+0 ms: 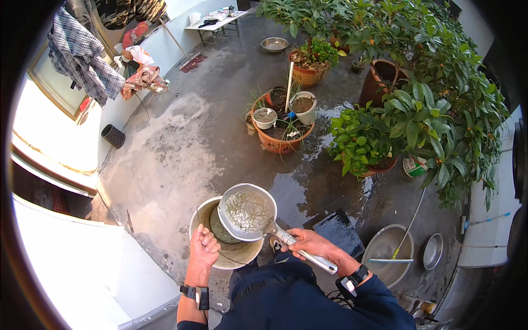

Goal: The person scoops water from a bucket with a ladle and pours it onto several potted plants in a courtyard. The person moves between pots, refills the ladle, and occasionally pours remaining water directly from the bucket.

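A metal water dipper point(271, 202) with a long tubular handle point(321, 262) is held in my right hand point(311, 242). Rippled, clear water point(247, 211) sits in its bowl. Directly below is a pale bucket point(237, 260), partly covered by the dipper, with a darker inside. My left hand point(204, 247) is closed at the bucket's left side, around its thin wire bail. Whether the dipper's bowl touches the bucket's rim I cannot tell. Both wrists wear dark straps with small devices.
A large terracotta planter point(276, 144) with smaller pots stands ahead on wet concrete point(255, 173). Leafy potted shrubs point(412, 119) fill the right. Nearby right are a wide basin point(385, 235) with a squeegee point(392, 260) across it, a metal bowl point(433, 251) and a dark wet slab point(338, 233).
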The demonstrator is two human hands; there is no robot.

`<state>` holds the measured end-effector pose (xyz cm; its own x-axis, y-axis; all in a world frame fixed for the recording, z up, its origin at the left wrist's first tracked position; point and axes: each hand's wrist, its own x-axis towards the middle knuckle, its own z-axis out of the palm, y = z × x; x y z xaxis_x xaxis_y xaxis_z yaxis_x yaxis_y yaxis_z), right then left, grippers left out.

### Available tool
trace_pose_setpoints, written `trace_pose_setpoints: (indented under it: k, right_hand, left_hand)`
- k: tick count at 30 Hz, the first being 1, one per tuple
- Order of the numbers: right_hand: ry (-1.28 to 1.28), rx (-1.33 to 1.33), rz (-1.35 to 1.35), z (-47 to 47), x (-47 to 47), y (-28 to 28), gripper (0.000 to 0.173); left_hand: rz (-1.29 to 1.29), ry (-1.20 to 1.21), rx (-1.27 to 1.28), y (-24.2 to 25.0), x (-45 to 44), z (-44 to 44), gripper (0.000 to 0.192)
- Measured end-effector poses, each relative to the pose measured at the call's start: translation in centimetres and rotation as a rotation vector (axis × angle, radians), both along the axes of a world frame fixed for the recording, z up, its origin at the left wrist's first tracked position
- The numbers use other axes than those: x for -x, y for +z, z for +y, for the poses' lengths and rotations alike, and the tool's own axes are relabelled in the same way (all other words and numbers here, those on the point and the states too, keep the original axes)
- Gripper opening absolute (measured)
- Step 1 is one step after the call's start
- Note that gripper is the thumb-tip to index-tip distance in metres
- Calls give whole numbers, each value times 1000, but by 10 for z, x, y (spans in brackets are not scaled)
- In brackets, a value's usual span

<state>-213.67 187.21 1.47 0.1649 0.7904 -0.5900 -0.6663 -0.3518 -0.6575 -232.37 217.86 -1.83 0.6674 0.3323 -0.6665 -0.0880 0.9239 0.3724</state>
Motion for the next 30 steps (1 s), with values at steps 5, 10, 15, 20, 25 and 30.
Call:
trace_pose_setpoints:
  k: [5, 10, 15, 20, 25, 30]
  right_hand:
    - [-3, 101, -105, 29, 9, -5, 53]
    - [-13, 193, -319, 76, 29, -23, 48]
    - [16, 425, -564, 134, 29, -61, 52]
    - [3, 626, -748, 174, 21, -107, 41]
    - [67, 704, -821, 184, 3, -141, 42]
    - [92, 746, -903, 197, -9, -146, 43]
  left_hand:
    - [-71, -144, 57, 14, -31, 13, 33]
    - [-191, -297, 171, 28, -50, 24, 32]
    - [-391, -457, 346, 41, -55, 39, 29]
    - [-414, -570, 401, 49, -57, 48, 24]
    - [-470, -636, 393, 53, -61, 49, 17]
    - [-499, -660, 377, 58, -62, 46, 13]
